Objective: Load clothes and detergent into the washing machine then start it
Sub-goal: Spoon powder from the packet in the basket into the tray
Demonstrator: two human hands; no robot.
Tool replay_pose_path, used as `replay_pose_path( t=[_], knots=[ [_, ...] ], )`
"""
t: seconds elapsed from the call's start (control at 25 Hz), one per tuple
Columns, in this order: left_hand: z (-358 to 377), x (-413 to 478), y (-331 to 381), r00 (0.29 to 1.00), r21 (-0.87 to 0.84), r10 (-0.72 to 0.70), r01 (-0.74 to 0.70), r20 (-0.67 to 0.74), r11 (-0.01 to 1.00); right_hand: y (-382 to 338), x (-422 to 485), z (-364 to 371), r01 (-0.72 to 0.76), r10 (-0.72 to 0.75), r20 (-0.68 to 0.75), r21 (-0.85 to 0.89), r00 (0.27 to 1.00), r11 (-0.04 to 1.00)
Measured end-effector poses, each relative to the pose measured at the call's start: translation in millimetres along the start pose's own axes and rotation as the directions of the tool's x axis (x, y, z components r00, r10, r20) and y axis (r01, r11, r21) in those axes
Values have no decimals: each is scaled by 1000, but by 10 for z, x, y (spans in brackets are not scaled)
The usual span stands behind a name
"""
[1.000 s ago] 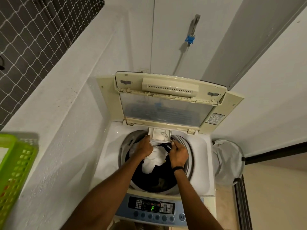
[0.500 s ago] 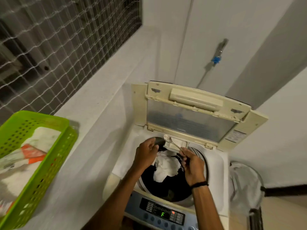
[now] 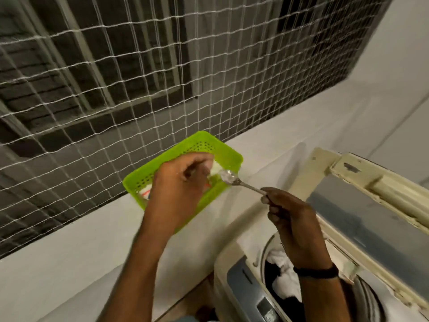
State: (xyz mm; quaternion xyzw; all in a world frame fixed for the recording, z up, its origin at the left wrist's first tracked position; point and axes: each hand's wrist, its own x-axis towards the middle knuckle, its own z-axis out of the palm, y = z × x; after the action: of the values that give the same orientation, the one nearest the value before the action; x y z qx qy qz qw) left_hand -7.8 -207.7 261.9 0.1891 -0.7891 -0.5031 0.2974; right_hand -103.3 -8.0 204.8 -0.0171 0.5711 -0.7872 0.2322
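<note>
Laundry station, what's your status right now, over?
Right hand pinches spoon, bowl over green basket. Left hand at white packet, grip unclear. Clothes in washing machine, lid up. Nothing seen in the way.

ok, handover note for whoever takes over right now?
Left hand: curled over the green basket; blur hides whether it grips the white packet inside.
Right hand: pinches the spoon by its handle, bowl above the basket.
Washing machine: lid up, clothes in the drum.
Done: clothes loaded.
Left: detergent dose unconfirmed; then shut lid, start.
</note>
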Motion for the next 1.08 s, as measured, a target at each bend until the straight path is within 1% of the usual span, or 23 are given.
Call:
replay_pose_path(
  t=[0.04,0.08,0.12,0.16,0.24,0.28,0.36,0.4,0.44,0.48,0.56,0.64,0.76,0.88,0.96,1.04,1.08],
  knots=[
    [-174,37,-85,998,33,-36,38,-60,999,-22,22,165,69,-66,43,-83,997,994],
    [-352,66,-207,991,61,-72,79,-111,995,-38,40,330,152,-133,102,-201,986,968],
    [-503,87,-321,982,86,-111,125,-151,988,-45,62,469,237,-191,162,-339,968,911],
    [-629,105,-433,973,110,-149,170,-177,979,-30,90,587,316,-237,220,-477,946,820],
    [-798,117,-618,961,181,-191,227,-198,957,44,133,791,457,-337,314,-690,888,561],
    [-851,123,-696,959,225,-202,246,-199,943,103,143,896,523,-401,367,-747,839,411],
    [-884,146,-781,959,285,-212,260,-189,923,225,154,1060,614,-481,492,-779,726,130],
    [-882,159,-813,963,312,-207,253,-173,916,271,163,1128,630,-499,540,-777,678,14],
    [-872,170,-827,971,356,-193,232,-142,905,312,184,1180,629,-513,571,-774,641,-74],
    [-860,181,-831,979,408,-179,203,-97,890,339,200,1234,620,-522,583,-775,623,-126],
    [-825,206,-824,987,469,-161,150,-16,871,384,244,1320,606,-514,579,-784,633,-137],
    [-796,224,-809,986,476,-165,139,13,868,442,321,1385,628,-489,586,-772,647,-94],
    [-745,264,-853,988,438,-153,147,-23,887,482,429,1434,648,-427,580,-762,693,17],
    [-706,303,-865,993,392,-111,122,-50,912,436,458,1425,660,-359,595,-747,719,83],
    [-696,315,-858,996,387,-69,88,-62,918,402,456,1377,671,-297,628,-739,720,65],
    [-701,323,-869,996,385,-45,73,-81,920,319,466,1330,622,-239,601,-783,763,19],
    [-712,322,-884,996,380,-38,68,-84,923,277,494,1305,586,-233,572,-810,786,-12]
  ],
)
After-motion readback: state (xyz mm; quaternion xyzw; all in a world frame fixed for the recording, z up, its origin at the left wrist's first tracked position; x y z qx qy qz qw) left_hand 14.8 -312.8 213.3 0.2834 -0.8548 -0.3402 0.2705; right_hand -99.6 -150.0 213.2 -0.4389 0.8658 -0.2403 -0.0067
